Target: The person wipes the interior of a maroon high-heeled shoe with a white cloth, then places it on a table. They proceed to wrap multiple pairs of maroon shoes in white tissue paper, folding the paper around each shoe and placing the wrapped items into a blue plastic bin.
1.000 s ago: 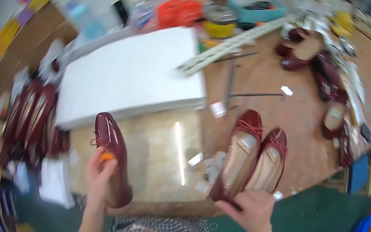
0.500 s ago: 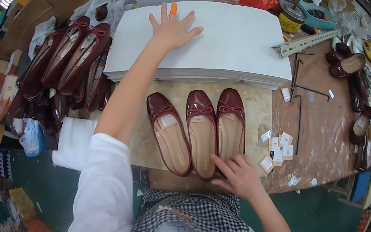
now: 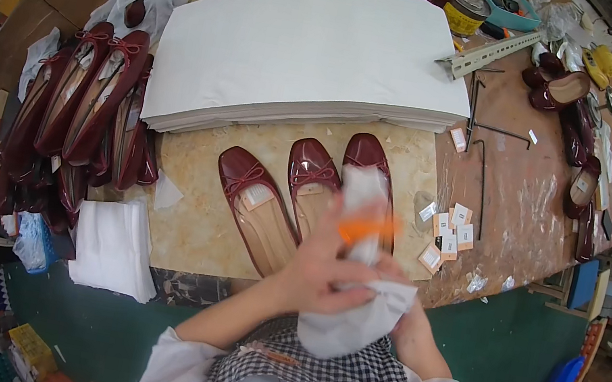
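Three dark red patent ballet flats with bows lie side by side near the table's front: a left shoe [image 3: 241, 171], a middle shoe [image 3: 311, 161] and a right shoe [image 3: 365, 149]. Over the right shoe's heel, crumpled white tissue paper [image 3: 335, 329] is bunched between my two hands and reaches up over that shoe. My left hand [image 3: 315, 270], blurred, wears an orange finger cover and is closed on the paper. My right hand [image 3: 410, 324] grips the same paper from its right side; its fingers are partly hidden behind it.
A thick stack of white paper [image 3: 307, 44] stands behind the shoes. More red flats [image 3: 109, 91] are piled at left, beside folded white sheets [image 3: 114, 247]. Small tags [image 3: 453, 232], hex keys [image 3: 485, 182] and a slotted metal bar [image 3: 494, 54] lie at right.
My left hand has come down from the paper stack to the front of the table. White tissue paper is now crumpled in both hands. My right hand has left the right shoe's heel.
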A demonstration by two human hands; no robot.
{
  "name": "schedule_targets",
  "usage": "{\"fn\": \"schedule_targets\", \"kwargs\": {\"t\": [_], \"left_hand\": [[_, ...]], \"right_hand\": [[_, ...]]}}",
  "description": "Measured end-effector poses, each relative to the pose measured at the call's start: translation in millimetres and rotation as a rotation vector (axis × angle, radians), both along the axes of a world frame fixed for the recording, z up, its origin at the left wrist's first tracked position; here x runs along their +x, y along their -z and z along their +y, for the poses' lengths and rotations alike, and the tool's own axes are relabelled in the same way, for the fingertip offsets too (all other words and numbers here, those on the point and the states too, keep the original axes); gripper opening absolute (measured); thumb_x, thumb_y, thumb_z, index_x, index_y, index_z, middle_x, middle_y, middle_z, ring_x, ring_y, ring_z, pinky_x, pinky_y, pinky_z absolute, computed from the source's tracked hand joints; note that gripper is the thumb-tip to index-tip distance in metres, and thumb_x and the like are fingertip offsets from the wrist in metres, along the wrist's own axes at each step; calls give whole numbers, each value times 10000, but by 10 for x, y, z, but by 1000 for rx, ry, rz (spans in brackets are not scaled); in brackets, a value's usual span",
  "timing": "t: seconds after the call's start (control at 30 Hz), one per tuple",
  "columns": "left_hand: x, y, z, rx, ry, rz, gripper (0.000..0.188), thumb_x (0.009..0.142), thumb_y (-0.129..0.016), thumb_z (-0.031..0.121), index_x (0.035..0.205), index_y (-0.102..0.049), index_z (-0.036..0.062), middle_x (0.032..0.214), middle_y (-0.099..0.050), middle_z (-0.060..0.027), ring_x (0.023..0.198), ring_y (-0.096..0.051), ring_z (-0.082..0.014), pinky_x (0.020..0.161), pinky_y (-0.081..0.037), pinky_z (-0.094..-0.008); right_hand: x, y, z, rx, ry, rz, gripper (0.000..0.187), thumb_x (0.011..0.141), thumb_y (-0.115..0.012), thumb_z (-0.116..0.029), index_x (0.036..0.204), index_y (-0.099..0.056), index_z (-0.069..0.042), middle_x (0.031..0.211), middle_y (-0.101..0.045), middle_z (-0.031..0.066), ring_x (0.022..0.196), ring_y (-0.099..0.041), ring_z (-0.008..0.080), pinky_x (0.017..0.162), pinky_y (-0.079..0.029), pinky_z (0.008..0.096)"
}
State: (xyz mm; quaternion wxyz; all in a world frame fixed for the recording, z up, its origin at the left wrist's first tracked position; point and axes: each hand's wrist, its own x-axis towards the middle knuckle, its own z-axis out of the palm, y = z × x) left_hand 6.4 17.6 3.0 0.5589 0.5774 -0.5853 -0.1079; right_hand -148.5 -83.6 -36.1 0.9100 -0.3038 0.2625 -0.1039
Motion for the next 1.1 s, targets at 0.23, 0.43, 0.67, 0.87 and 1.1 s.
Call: {"fn": "schedule_targets", "kwargs": {"t": [0.23, 0.43, 0.67, 0.87, 1.1], "left_hand": [[-211, 170, -227, 338, -336, 522, 260, 812, -566, 65, 1067, -586, 25, 1081, -532, -168, 902, -578, -310, 804, -465, -364], [-127, 312, -373, 698, -114, -92, 398, 879, -510, 301, 1121, -582, -6, 1071, -569, -127, 1037, -487, -255, 881, -374, -358], [-149, 532, -705, 957, -260, -715, 516, 804, -577, 420, 1037, -600, -40, 958, -571, -119, 1012, -467, -236, 843, -349, -337], [-547, 431, -236, 737, -148, -779, 555, 805, -572, 423, 1067, -586, -66, 996, -587, -155, 1057, -469, -269, 976, -312, -386], [-590, 466, -235, 782, -72, -610, 515, 815, -561, 407, 991, -624, -73, 1007, -603, -168, 1022, -493, -285, 999, -300, -422]], "right_hand": [[46, -517, -28, -1355, -342, 74, 747, 760, -647, -69, 1414, -287, -52, 1501, -181, 168, 1367, -252, 280, 1083, -262, 390], [-449, -26, -813, -799, 365, 243, 445, 792, -608, 10, 1223, -498, 25, 1144, -603, 108, 1044, -585, 178, 853, -488, 277], [-270, -4, -685, -525, 416, 188, 434, 788, -584, 71, 1207, -480, 26, 1193, -565, 130, 1093, -554, 194, 926, -446, 296], [-62, -101, -678, -424, 311, 291, 338, 801, -539, 56, 1137, -550, 20, 1203, -568, 106, 1034, -589, 181, 840, -495, 302], [979, 499, -563, -2195, -319, 548, 509, 626, -641, -72, 1132, -592, -33, 900, -532, 120, 801, -580, 321, 676, -492, 386]]}}
